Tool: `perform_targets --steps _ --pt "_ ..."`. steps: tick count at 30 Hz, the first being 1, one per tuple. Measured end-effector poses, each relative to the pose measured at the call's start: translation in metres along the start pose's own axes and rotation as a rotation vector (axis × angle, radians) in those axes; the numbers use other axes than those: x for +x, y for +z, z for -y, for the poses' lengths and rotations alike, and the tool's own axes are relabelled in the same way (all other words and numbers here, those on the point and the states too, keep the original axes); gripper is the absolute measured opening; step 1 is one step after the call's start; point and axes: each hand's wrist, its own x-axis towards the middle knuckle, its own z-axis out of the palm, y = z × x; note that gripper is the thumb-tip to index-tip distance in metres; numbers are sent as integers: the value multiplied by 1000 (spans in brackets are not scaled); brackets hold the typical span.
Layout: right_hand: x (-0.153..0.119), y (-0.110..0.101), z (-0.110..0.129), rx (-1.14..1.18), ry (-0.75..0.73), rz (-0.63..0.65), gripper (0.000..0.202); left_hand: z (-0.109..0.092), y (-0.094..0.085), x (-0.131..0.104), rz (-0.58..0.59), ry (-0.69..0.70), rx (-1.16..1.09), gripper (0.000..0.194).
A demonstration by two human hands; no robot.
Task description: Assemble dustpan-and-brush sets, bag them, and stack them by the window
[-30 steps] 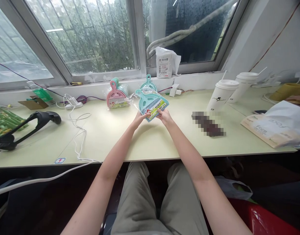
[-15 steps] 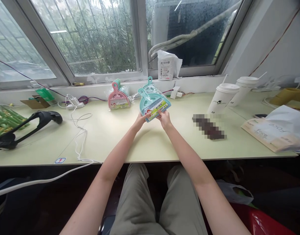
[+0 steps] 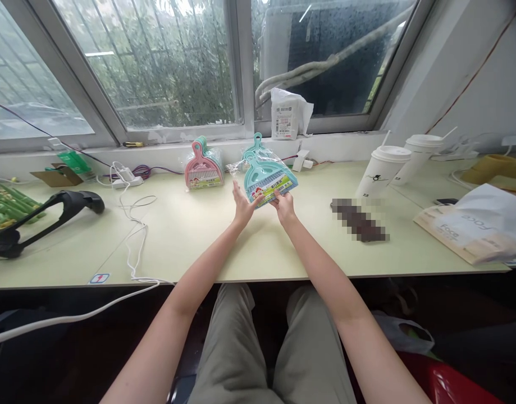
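A teal mini dustpan-and-brush set [image 3: 266, 173] in clear wrap, with a yellow-green label along its lower edge, is tilted above the table. My right hand [image 3: 284, 206] grips its lower right edge, thumb on the front. At the lower left corner, my left hand [image 3: 242, 209] has its fingers stretched up and apart from the package, while the thumb touches the label. Behind the held set, another teal dustpan handle [image 3: 258, 137] shows; most of that piece is hidden. To the left stands a row of wrapped dustpan sets, a pink one [image 3: 202, 168] in front.
Two lidded paper cups [image 3: 384, 171] with straws stand at the right, near a tissue pack [image 3: 472, 224]. A pixelated dark object [image 3: 359, 219] lies before them. At left are a black headset-like frame [image 3: 68, 207] and white cables [image 3: 135, 241]. The table's front edge [image 3: 261, 279] is near my legs.
My left fingers have loosened from the dustpan set and spread up to the left. The set has shifted slightly right, still in my right hand.
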Motion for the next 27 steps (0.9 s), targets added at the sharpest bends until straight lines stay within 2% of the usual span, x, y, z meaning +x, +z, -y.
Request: perform_targets --steps 1,3,5,7,11,17,25,27 --pt "0 0 0 1 2 -4 11 -2 -1 -2 -76 96 116 90" --pt "2 0 -1 -8 -2 -7 12 -4 -2 -5 -181 247 338 63" --pt "3 -2 -2 -30 -14 -4 14 -3 -4 -5 -181 333 484 32" --pt "4 -3 -3 -55 -25 -3 16 1 -6 -3 -143 380 574 16" --pt "3 -5 -5 -72 -14 -23 13 8 -8 1 -148 399 663 16" --pt "-3 -1 -7 -61 -9 -15 12 6 -7 0 -150 420 790 17" --pt "-1 -3 -7 -63 -26 -32 20 6 -4 -1 -91 458 747 22" --pt "0 -3 -7 -44 -18 -39 19 8 -6 0 -40 459 737 24"
